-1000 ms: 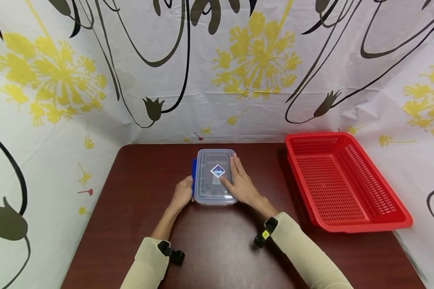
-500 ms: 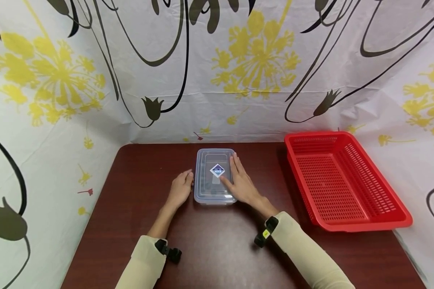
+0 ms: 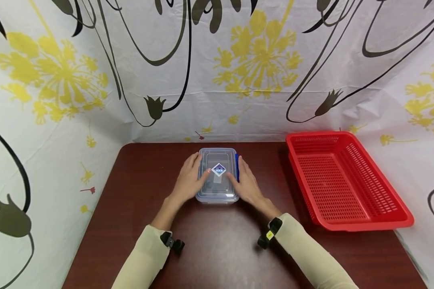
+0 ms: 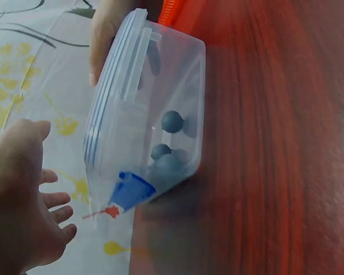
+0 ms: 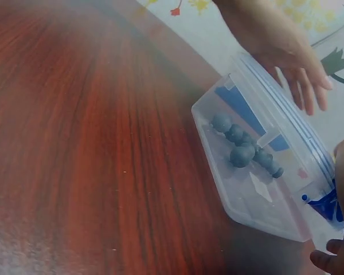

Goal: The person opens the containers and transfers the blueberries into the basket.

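Observation:
A clear plastic food container (image 3: 217, 155) with a lid and a diamond-shaped sticker stands on the table. Along its left side lies my left hand (image 3: 188, 180), thumb over the lid edge and fingers extended. My right hand (image 3: 248, 184) is at the opposite side, its thumb on the lid and fingers straight along the edge. Between that hand and the lid a blue latch (image 3: 237, 165) shows. Through the wall in the right wrist view, several dark round balls (image 5: 242, 154) lie inside. The left wrist view shows the left hand's spread fingers (image 4: 56, 199) beside the lid.
A red perforated plastic basket (image 3: 363, 227) stands on the right of the dark brown wooden table (image 3: 148, 172). White cloth (image 3: 188, 80) with yellow and dark plant prints hangs behind and at both sides.
The blue latch on the left stuck out a second ago and then dropped from view. My left hand has moved up onto the lid edge; a blue latch now shows on the right.

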A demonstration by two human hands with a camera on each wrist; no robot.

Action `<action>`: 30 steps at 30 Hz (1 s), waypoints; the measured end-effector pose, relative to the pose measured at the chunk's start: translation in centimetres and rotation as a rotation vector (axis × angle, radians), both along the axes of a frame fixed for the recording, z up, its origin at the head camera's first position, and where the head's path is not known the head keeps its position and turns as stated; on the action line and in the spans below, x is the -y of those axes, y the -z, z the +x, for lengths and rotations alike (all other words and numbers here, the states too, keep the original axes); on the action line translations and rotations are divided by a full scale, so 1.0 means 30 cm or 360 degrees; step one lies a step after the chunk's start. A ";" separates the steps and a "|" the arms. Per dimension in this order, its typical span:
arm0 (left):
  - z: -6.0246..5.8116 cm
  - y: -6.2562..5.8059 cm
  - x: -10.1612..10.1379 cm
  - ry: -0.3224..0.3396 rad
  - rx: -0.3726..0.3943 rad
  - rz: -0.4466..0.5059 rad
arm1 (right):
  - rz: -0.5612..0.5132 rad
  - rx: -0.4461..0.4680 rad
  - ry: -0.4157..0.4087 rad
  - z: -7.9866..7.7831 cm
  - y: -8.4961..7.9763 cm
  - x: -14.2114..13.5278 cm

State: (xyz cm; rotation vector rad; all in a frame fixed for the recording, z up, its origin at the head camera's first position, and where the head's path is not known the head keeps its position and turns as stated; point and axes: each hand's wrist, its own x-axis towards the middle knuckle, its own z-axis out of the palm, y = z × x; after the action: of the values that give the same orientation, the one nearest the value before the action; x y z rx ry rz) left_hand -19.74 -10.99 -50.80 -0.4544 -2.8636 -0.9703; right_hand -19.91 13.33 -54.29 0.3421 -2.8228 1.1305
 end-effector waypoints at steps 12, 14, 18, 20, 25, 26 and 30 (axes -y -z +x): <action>0.003 0.050 -0.081 0.0234 -0.0158 -0.0418 | -0.0135 0.0064 0.0169 0.016 0.030 0.002; 0.005 0.056 -0.087 0.0237 -0.0160 -0.0455 | -0.0148 0.0068 0.0166 0.017 0.032 0.002; 0.007 0.062 -0.091 0.0239 -0.0130 -0.0513 | -0.0177 -0.0019 0.0141 0.019 0.040 0.002; 0.008 0.063 -0.092 0.0238 -0.0113 -0.0534 | -0.0192 -0.0073 0.0130 0.017 0.049 0.001; 0.009 0.064 -0.096 0.0227 -0.0090 -0.0550 | -0.0288 -0.0073 0.0096 0.017 0.059 -0.001; 0.010 0.063 -0.097 0.0225 -0.0084 -0.0549 | -0.0317 -0.0059 0.0084 0.018 0.057 -0.002; 0.011 0.062 -0.099 0.0225 -0.0059 -0.0539 | -0.0356 -0.0035 0.0070 0.020 0.053 -0.004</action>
State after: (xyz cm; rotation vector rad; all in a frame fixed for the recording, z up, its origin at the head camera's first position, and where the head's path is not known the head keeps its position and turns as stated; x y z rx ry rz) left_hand -19.41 -8.02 -52.67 -0.7004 -3.0009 -0.4818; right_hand -19.31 13.46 -55.88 0.2714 -2.6354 1.4055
